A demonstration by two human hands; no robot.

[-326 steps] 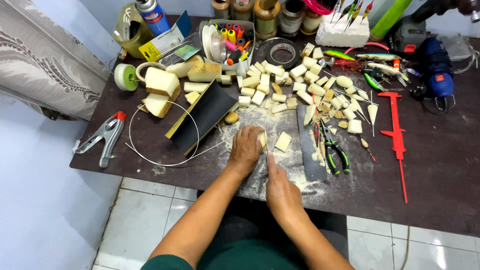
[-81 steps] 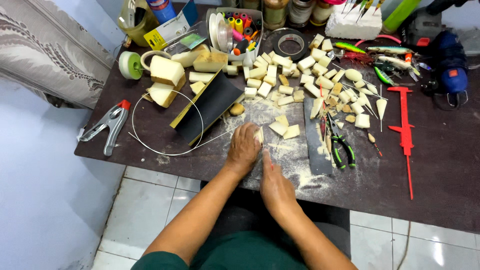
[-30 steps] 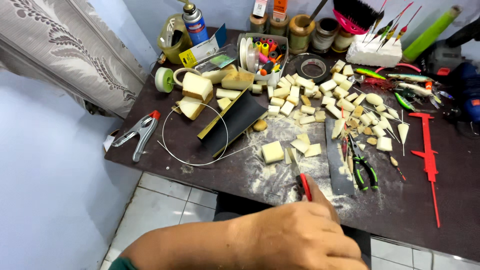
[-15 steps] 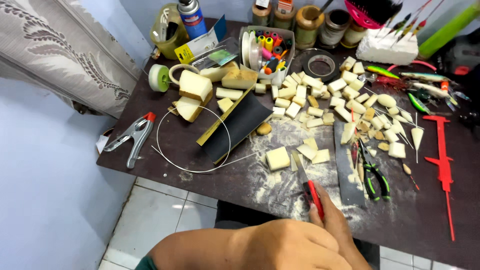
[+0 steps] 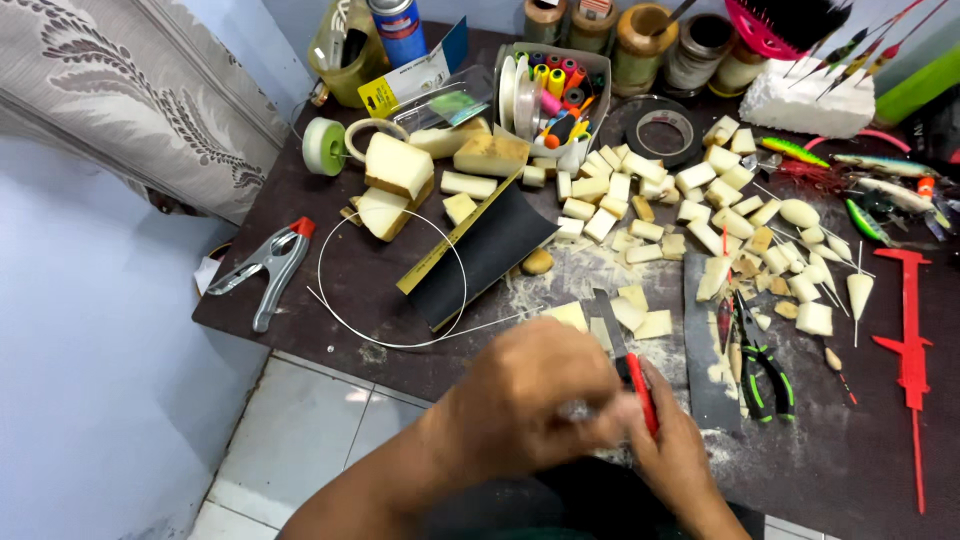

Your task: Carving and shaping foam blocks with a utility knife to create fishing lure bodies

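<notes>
Right hand point(image 5: 672, 440) gripped a red-handled knife point(image 5: 628, 362) at the near edge of the worktop point(image 5: 850, 470), blade pointing away over the dust. Left hand point(image 5: 535, 405) was curled in front of it, fingers closed on something small and pale that was too blurred to tell.

That worktop was dark brown, dusted with pale shavings around the hands, and stood over a white tiled floor point(image 5: 300, 450). A patterned grey curtain point(image 5: 130, 100) hung at the left against a blue wall.

Four cut foam pieces point(image 5: 640, 315) lay just beyond the knife, and a loose spread of many more foam blocks point(image 5: 640, 195) ran across the middle, too many to count. One metal clamp point(image 5: 265, 265) with a red tip lay at the left, one wire loop point(image 5: 390, 280) beside it, one sanding board point(image 5: 475, 255) with a yellow ruler along its edge. One pair of green-handled pliers point(image 5: 760, 365) and one red caliper point(image 5: 912, 350) lay to the right. Three painted fishing lures point(image 5: 870, 190) lay far right.

A clear box point(image 5: 548, 100) at the back held coloured thread spools. A white foam block point(image 5: 815, 100) had thin floats stuck upright in it. Four round jars point(image 5: 640, 40) stood along the back edge; their contents did not show.
</notes>
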